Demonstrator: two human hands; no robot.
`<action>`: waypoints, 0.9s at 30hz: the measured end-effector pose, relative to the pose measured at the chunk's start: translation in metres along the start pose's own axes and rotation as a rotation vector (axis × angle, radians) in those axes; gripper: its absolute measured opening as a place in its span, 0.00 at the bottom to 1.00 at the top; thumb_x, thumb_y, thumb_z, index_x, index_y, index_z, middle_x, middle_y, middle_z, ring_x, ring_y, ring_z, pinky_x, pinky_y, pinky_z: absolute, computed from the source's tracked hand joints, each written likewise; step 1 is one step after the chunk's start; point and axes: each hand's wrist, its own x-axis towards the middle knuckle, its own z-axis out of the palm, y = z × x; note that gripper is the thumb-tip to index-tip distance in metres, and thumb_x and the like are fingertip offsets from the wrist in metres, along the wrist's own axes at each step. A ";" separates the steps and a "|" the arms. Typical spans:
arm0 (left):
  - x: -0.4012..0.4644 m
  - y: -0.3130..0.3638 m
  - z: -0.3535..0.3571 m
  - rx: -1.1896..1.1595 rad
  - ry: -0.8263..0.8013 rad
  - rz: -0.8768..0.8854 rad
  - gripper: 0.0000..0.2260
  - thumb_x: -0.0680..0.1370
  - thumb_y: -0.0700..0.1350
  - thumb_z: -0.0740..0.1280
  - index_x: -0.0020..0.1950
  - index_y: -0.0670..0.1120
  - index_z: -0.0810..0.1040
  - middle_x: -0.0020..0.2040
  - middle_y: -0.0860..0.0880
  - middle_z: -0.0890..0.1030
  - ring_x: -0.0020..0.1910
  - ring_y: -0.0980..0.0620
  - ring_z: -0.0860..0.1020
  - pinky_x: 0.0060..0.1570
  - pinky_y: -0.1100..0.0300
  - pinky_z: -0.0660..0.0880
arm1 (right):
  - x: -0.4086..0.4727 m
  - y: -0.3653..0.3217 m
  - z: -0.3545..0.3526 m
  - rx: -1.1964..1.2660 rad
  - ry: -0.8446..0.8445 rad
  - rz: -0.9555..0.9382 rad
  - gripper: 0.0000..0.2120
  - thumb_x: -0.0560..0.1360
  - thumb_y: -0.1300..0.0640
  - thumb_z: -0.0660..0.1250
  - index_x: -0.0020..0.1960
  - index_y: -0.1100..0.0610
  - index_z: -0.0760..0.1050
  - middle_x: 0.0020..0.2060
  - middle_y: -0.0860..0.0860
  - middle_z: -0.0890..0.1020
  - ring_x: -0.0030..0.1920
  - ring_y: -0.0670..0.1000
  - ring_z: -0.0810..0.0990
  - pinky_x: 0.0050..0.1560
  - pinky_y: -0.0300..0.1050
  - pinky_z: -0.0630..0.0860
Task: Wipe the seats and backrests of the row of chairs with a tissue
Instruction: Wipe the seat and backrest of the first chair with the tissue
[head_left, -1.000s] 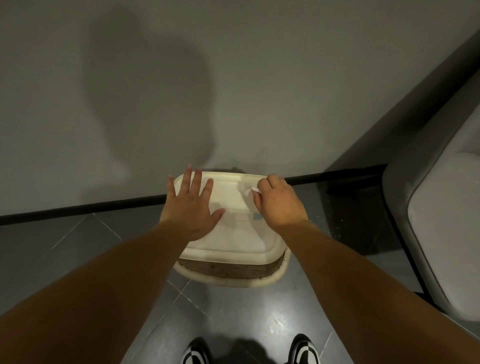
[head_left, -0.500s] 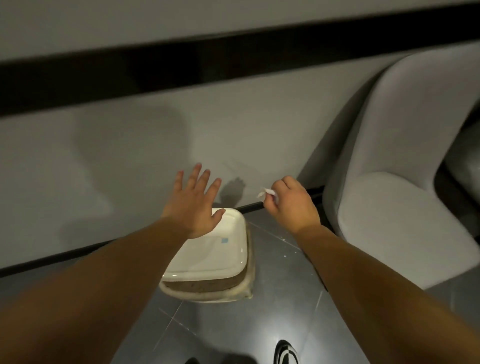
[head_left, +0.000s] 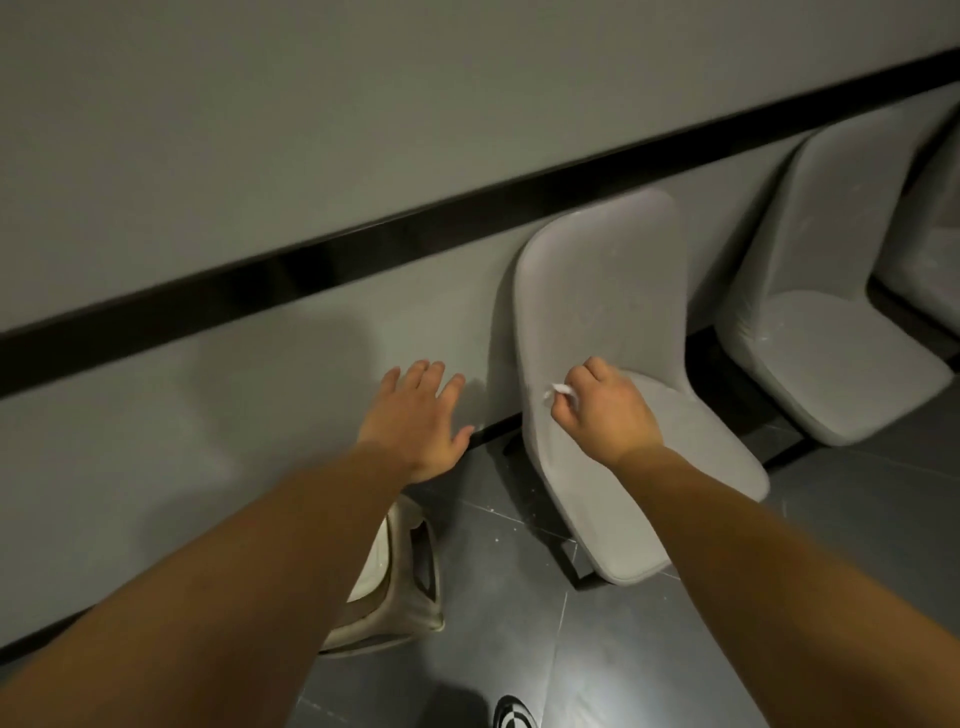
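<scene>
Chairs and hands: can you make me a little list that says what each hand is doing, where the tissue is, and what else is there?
left hand: the left hand is open with fingers spread, holding nothing, in front of the wall
right hand: the right hand pinches the tissue, over the nearest chair
tissue: small, white, crumpled
nearest chair: the grey nearest chair stands by the wall
more chairs: a second chair to its right, a third cut off at the edge
bin: a cream bin on the dark tiled floor, partly hidden by the left arm
</scene>
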 end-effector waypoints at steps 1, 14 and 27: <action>0.007 0.011 -0.008 -0.011 -0.005 0.016 0.32 0.78 0.65 0.52 0.77 0.50 0.58 0.75 0.44 0.63 0.74 0.44 0.59 0.72 0.44 0.57 | -0.002 0.009 -0.011 -0.009 0.007 0.012 0.13 0.80 0.49 0.63 0.53 0.58 0.79 0.46 0.53 0.76 0.44 0.54 0.75 0.47 0.50 0.75; 0.082 0.069 -0.052 -0.068 -0.030 0.146 0.29 0.78 0.62 0.53 0.75 0.48 0.61 0.68 0.47 0.72 0.66 0.45 0.69 0.62 0.49 0.68 | -0.002 0.063 -0.075 -0.049 0.000 0.195 0.14 0.81 0.48 0.63 0.58 0.57 0.78 0.51 0.52 0.77 0.46 0.49 0.72 0.50 0.45 0.75; 0.132 0.071 -0.043 -0.091 -0.096 0.065 0.29 0.78 0.62 0.53 0.74 0.48 0.62 0.67 0.46 0.73 0.65 0.45 0.70 0.61 0.49 0.69 | 0.053 0.115 -0.087 -0.049 0.020 0.183 0.12 0.80 0.50 0.65 0.53 0.60 0.78 0.46 0.54 0.75 0.45 0.54 0.74 0.45 0.48 0.73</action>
